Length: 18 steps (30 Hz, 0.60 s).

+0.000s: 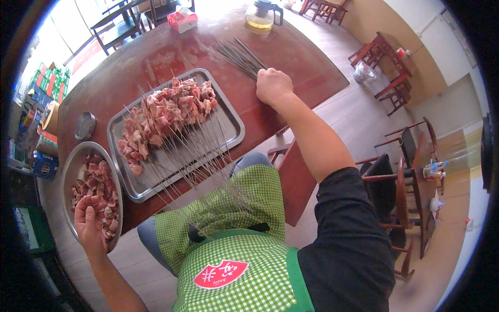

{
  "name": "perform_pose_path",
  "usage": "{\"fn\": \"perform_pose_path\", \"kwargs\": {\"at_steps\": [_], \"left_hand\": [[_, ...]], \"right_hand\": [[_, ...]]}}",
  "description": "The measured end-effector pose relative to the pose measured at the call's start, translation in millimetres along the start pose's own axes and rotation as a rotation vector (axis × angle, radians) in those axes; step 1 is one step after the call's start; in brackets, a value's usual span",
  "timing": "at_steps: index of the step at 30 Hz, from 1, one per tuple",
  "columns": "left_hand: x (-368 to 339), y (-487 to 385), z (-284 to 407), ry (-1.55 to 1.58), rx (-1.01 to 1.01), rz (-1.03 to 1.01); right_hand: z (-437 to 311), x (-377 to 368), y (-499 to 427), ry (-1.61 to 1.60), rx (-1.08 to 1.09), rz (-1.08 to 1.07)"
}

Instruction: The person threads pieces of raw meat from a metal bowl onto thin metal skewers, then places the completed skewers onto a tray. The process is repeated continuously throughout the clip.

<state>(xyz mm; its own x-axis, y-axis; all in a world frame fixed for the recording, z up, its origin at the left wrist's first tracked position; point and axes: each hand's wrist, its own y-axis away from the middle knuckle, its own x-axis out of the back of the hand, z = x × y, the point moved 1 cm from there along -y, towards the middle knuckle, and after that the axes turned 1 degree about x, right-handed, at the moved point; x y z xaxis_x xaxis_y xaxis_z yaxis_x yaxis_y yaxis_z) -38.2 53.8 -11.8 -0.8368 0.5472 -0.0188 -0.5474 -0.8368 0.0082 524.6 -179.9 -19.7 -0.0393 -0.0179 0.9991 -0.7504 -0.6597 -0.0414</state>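
My left hand (90, 222) is over the near part of a round metal bowl (120, 195) of raw meat pieces (97, 175), its fingers curled at the meat; whether they grip a piece cannot be told. My right hand (274, 85) is closed at the near end of a bundle of thin metal skewers (239, 54) lying on the table; how many it grips is hidden. Between the hands, a rectangular metal tray (236, 134) holds a heap of skewered raw meat (167, 113). The bare skewer ends point towards me, past the table edge.
The dark red wooden table (273, 117) also bears a round metal lid or dish (85, 126), a tissue pack (182, 19) and a glass pot (260, 17) with yellow liquid. A wooden bench (298, 179) stands at the near right. Boxes (50, 84) are stacked at the left.
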Motion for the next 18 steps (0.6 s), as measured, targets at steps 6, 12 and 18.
{"fn": "perform_pose_path", "kwargs": {"at_steps": [6,12,18], "left_hand": [[8,0,4,-0.019,0.036,0.017],[11,-4,16,-0.035,0.036,0.033],[15,-10,19,-0.034,0.025,0.065]], "right_hand": [[8,1,-3,-0.155,-0.055,0.053],[26,15,-8,-0.358,-0.091,0.080],[27,43,10,-0.758,-0.070,0.239]]}}
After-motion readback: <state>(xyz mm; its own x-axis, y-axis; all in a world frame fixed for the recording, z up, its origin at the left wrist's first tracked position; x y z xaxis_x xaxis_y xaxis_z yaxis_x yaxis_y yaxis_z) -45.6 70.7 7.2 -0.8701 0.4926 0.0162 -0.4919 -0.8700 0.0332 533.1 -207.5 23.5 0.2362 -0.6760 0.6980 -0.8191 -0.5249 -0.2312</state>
